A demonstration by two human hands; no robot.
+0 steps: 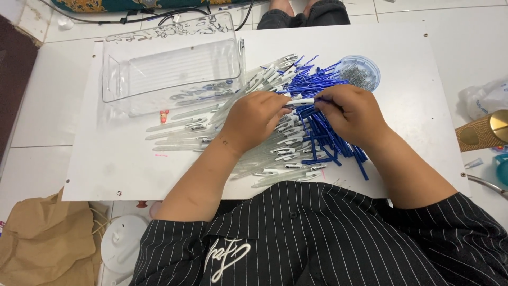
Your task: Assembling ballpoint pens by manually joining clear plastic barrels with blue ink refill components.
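Where the hands meet: a white pen barrel (299, 101) is pinched between both, held level above the heap at mid-board.
Left hand (254, 121): fingers curled, tips closed on the barrel's left end.
Right hand (353, 112): fingers curled, tips closed at the barrel's right end; whether it also holds a refill, cannot tell.
Barrels (238, 143): clear and white, spread in a fan beneath and left of the hands.
Refills (323, 132): blue, piled under the right hand, touching the barrels.
Dish (360, 71): small, round, clear, holding tiny metal parts, just beyond the refills.
Bin (169, 66): clear plastic, far left of the board.
Board (423, 106): white, lying on tiled floor.
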